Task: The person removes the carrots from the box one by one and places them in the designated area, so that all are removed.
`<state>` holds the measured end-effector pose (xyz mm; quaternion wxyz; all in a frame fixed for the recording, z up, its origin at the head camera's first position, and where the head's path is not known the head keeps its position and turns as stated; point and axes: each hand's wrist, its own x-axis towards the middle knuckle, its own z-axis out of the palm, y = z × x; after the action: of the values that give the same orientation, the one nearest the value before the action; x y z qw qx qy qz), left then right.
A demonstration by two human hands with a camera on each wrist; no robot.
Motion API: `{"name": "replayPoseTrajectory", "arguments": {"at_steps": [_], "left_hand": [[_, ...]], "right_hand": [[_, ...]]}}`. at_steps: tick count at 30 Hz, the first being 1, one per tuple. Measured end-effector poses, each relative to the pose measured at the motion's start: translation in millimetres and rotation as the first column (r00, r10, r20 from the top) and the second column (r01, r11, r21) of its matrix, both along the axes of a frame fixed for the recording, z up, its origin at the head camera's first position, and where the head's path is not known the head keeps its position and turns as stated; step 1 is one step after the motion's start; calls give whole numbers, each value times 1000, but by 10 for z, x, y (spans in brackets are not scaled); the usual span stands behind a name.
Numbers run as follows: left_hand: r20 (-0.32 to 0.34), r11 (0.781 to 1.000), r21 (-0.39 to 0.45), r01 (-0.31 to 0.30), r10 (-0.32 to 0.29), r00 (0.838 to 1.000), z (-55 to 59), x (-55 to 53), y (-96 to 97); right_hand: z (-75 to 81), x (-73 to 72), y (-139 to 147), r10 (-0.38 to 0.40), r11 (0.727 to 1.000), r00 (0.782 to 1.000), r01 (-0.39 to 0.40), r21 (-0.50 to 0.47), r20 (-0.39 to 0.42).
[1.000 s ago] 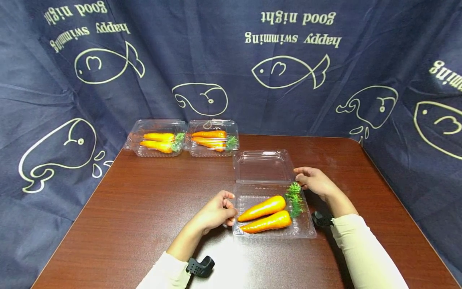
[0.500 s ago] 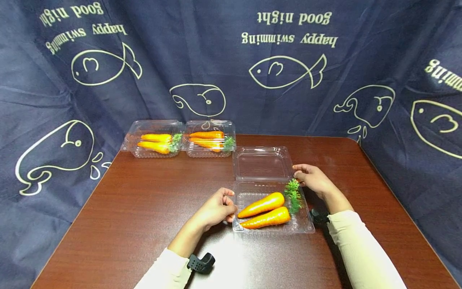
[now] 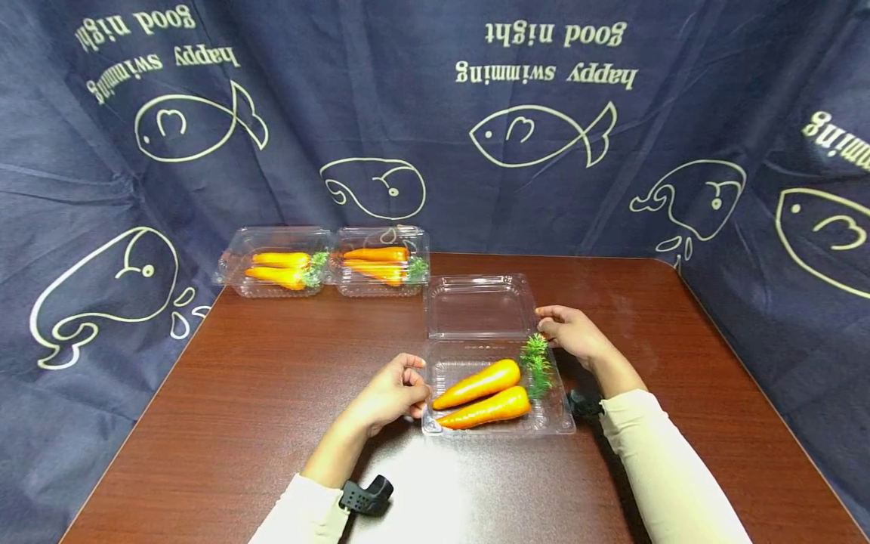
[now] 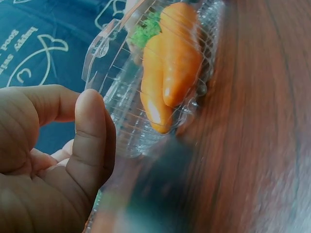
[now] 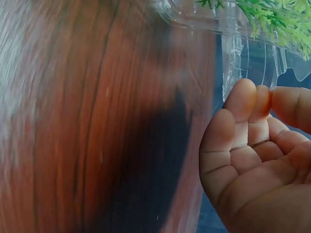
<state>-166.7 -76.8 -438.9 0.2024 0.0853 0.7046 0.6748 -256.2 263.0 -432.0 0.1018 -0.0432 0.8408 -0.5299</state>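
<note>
An opened clear plastic clamshell box [image 3: 499,425] lies in front of me, its lid [image 3: 479,306] folded back away from me. Two orange carrots [image 3: 484,408] lie side by side in its base, their green tops [image 3: 537,366] toward the right wall. My left hand [image 3: 387,394] pinches the box's left rim between thumb and fingers; the left wrist view shows that hand [image 4: 63,131] close to the clear edge. On the opposite side, my right hand [image 3: 574,336] pinches the edge near the hinge. Thumb and fingertips of this hand [image 5: 262,145] meet at the plastic in the right wrist view.
Two closed clear boxes of carrots, a left one [image 3: 275,287] and a right one [image 3: 381,287], stand side by side at the back left. The lid's far left corner is close to the right one. A dark blue curtain [image 3: 435,136] hangs around the brown table [image 3: 272,363].
Over the last half second both hands have slid the opened box left. The two closed boxes have also shifted left. Both hands keep their grip, and the lid stays folded back.
</note>
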Motion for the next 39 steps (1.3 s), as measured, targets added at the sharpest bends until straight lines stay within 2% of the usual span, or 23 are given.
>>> {"name": "replayPoseTrajectory", "arguments": {"at_steps": [11, 18, 23, 27, 31, 33, 35, 39], "left_hand": [[5, 1000, -16, 2, -2, 1000, -3, -18, -184], [10, 1000, -2, 3, -3, 1000, -3, -18, -206], [10, 1000, 12, -3, 3, 1000, -23, -8, -184], [8, 1000, 17, -12, 12, 1000, -41, -8, -167], [-5, 1000, 19, -14, 14, 1000, -56, -5, -151], [-15, 1000, 17, -12, 13, 1000, -61, -2, -145], [-19, 1000, 16, -13, 13, 1000, -65, 0, -143], [-8, 1000, 23, -18, 18, 1000, -62, 7, -140]], "right_hand": [[6, -7, -162, 18, 1000, 1000, -18, -8, 12], [79, 16, -148, 12, 1000, 1000, -13, 16, 21], [223, 44, -110, -18, 999, 998, 20, 33, -56], [384, 95, -175, 10, 999, 989, -3, 49, -145], [522, 185, -307, 109, 990, 971, -87, 111, -211], [567, 228, -374, 186, 974, 952, -145, 174, -245], [601, 265, -442, 266, 950, 927, -204, 237, -264], [639, 310, -578, 425, 875, 868, -322, 363, -257]]}}
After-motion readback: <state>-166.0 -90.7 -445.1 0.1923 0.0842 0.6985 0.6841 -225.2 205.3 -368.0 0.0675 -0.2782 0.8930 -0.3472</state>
